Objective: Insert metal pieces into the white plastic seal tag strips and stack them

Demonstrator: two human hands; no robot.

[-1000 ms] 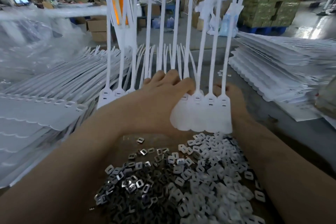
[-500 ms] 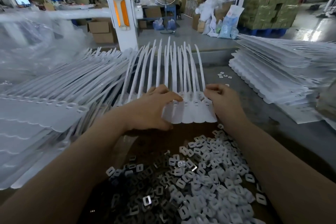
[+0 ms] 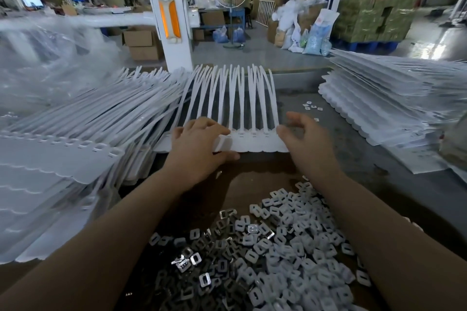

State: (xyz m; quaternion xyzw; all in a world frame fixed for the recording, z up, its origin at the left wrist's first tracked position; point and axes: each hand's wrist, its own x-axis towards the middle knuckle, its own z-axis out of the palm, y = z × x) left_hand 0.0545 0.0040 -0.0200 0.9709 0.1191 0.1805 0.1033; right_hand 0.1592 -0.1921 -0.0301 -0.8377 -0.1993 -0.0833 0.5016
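A joined row of white seal tag strips [image 3: 252,142] lies flat on the table ahead of me, its long tails fanned away toward the far edge. My left hand [image 3: 199,146] holds the row's left part, fingers on top and thumb along the near edge. At the row's right end, my right hand [image 3: 303,139] touches the edge with its thumb while the fingers are lifted and loosely spread. Close to me lies a heap of small metal pieces [image 3: 202,260] beside a heap of white plastic clips [image 3: 303,247].
A tall stack of tag strip rows [image 3: 75,146] fills the left side, another stack [image 3: 391,108] the right. A few loose clips [image 3: 312,106] lie on the grey table [image 3: 353,159]. A white post [image 3: 171,20] and clear plastic wrap [image 3: 50,63] stand behind.
The row of strips, held upright a second ago, has come down flat onto the table. My right hand has let go of it and its fingers have lifted.
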